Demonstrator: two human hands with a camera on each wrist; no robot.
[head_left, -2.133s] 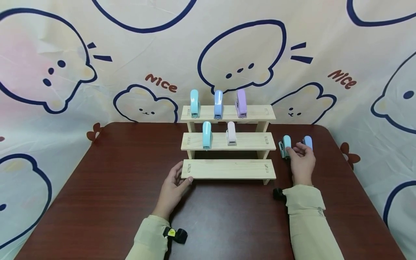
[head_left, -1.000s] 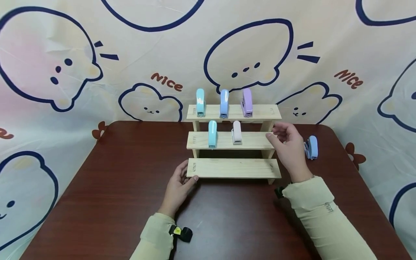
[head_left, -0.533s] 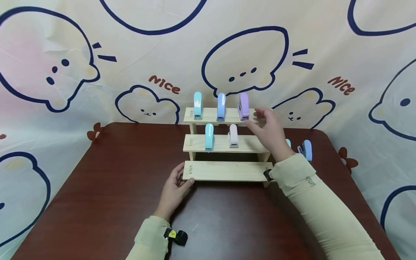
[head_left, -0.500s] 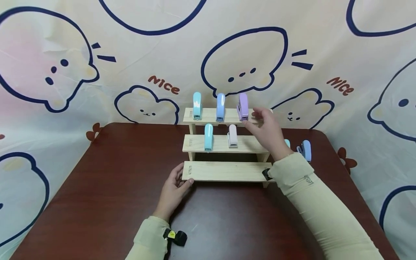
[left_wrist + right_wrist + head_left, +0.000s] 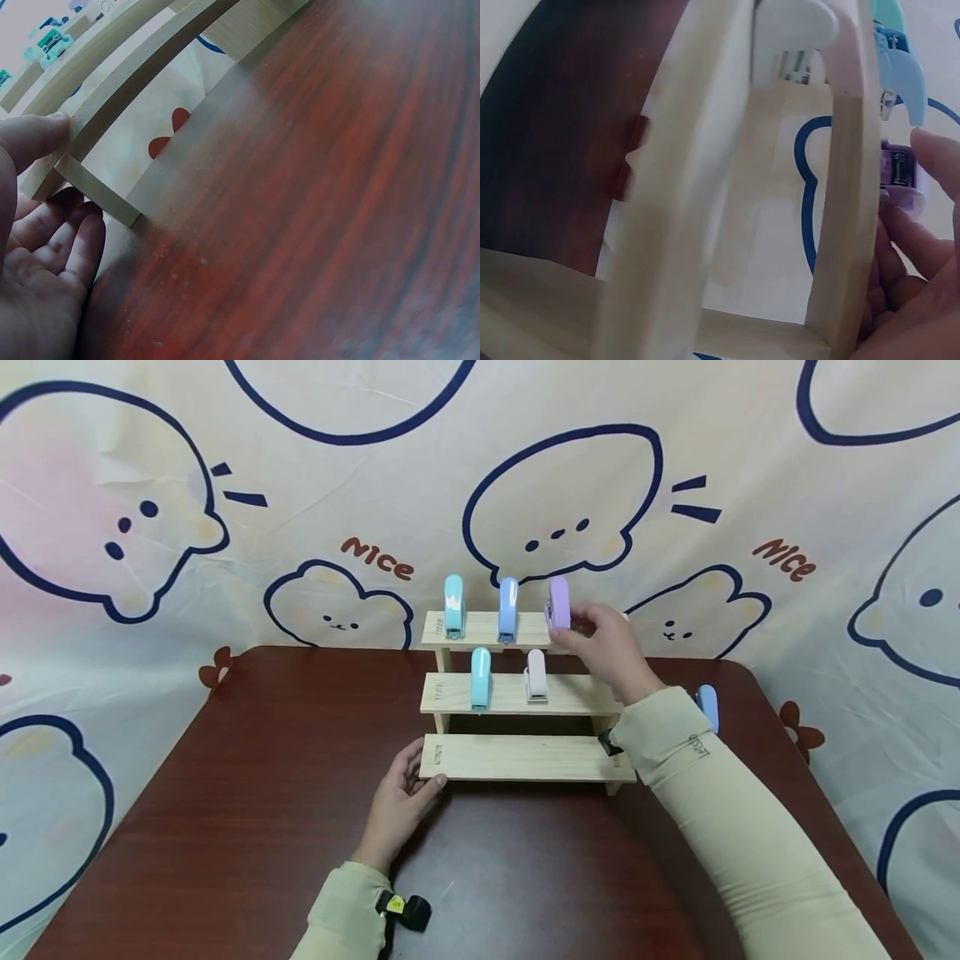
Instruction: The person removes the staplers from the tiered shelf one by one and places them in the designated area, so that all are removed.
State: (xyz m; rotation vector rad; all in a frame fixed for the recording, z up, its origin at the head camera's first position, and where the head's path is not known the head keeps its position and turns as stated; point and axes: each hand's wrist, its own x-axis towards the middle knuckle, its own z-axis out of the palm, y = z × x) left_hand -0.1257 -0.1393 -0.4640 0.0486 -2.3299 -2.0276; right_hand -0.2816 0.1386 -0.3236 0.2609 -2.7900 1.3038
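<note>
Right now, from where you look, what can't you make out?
Head view: part of the far-right blue stapler, hidden by the right sleeve.
Head view: the right end of the top shelf, behind the right hand.
Head view: the sleeve's lettering, too small to read surely.
Left wrist view: details of the staplers, small and blurred.

Purple stapler (image 5: 558,600) (rightmost of 3) sits atop the 3-tier wooden rack (image 5: 525,757).
</note>
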